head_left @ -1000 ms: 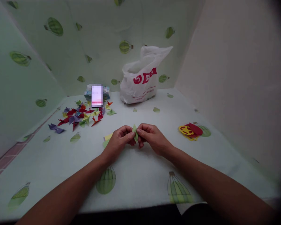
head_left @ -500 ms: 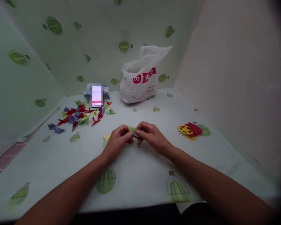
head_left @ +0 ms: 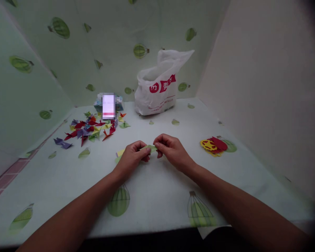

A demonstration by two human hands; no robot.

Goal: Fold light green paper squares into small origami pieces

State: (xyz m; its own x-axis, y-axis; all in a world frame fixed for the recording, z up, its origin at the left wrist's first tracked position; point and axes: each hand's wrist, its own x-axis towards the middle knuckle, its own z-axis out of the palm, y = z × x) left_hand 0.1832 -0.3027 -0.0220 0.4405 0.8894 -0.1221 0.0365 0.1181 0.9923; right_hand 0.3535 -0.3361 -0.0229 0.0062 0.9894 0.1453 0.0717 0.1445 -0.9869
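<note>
A small folded piece of light green paper [head_left: 152, 148] is held between my two hands above the table. My left hand [head_left: 135, 153] pinches its left part between thumb and fingers. The fingertips of my right hand [head_left: 170, 148] are closed on the paper's right end. My fingers hide much of the folds. Yellow and green paper sheets [head_left: 120, 153] lie just beyond my left hand, partly covered by it.
A heap of colourful folded paper birds [head_left: 90, 128] lies at the left. Behind it, a lit phone [head_left: 109, 106] leans on a tissue pack [head_left: 119, 104]. A white plastic bag [head_left: 156, 92] stands at the back. Red and yellow paper cut-outs [head_left: 214, 145] lie at the right.
My right hand has shifted slightly right and up, away from my left. The green paper now lies flatter and stretches between my fingertips, where before it stood more upright.
</note>
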